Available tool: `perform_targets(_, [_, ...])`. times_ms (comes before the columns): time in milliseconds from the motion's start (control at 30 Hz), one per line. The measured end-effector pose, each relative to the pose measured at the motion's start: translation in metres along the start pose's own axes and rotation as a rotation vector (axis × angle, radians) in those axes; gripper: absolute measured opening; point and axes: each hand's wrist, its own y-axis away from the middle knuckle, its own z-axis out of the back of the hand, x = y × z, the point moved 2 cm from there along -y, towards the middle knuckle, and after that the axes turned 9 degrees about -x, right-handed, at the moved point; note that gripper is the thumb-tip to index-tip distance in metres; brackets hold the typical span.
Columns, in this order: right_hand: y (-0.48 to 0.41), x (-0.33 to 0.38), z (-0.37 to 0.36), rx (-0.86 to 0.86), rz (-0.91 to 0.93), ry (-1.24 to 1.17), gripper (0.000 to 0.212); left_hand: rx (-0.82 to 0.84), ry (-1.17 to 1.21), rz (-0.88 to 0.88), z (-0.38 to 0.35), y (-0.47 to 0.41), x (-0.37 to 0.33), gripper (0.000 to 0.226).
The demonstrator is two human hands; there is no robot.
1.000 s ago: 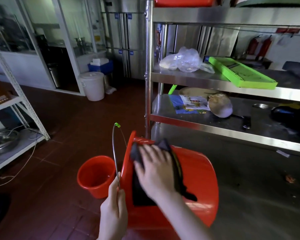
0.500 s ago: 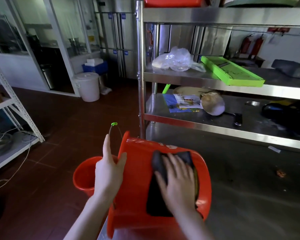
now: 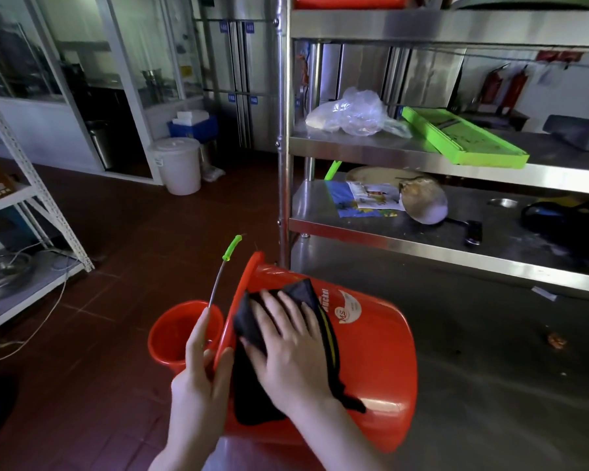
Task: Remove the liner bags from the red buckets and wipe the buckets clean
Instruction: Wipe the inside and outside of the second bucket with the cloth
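Fingers [image 3: 275,309] straight, right hand [image 3: 289,355] presses cloth [image 3: 249,397] onto bucket [image 3: 374,362].

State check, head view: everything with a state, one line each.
Large red plastic bucket: on its side, left hand grips rim.
Black cloth: pressed against it under flat right hand.
Small red plastic bucket: upright on floor, no liner visible.
White plastic pail: lid on.

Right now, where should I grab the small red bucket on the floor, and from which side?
Probably take the small red bucket by its left rim, coming down from above. It stands upright with its mouth open upward and no handle shows; its right side is hidden behind the tipped bucket and the left hand gripping that bucket's rim.
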Motion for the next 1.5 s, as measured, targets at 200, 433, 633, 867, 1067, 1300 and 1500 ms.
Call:
perform_targets(200, [-0.004, -0.125, 0.045, 0.120, -0.488, 0.234, 0.050, -0.014, 0.026, -0.070, 0.002, 0.011, 0.009, 0.063])
perform_targets(433, [-0.033, -0.093, 0.026, 0.140, -0.425, 0.239, 0.039, -0.025, 0.003, -0.097, 0.004, 0.035, 0.023, 0.061])
perform_targets(633, [-0.006, -0.003, -0.001, 0.030, -0.007, 0.023, 0.049, -0.003, -0.022, -0.082, 0.009, 0.015, 0.013, 0.076])
perform_targets(867, [0.056, 0.000, -0.006, -0.036, 0.135, 0.070, 0.062, 0.200, -0.152, 0.196, -0.030, -0.098, -0.051, 0.076])
perform_targets(1067, [0.049, -0.066, 0.015, -0.112, -0.126, 0.095, 0.056, 0.270, -0.118, 0.196, -0.042, -0.087, -0.055, 0.064])
perform_targets(1300, [0.005, -0.148, 0.047, -0.084, -0.505, 0.258, 0.049, 0.244, -0.020, 0.097, -0.023, -0.046, -0.035, 0.061])
perform_targets(1500, [-0.025, -0.022, -0.003, -0.011, -0.019, 0.014, 0.047, 0.203, -0.066, 0.025, -0.013, -0.040, -0.022, 0.057])
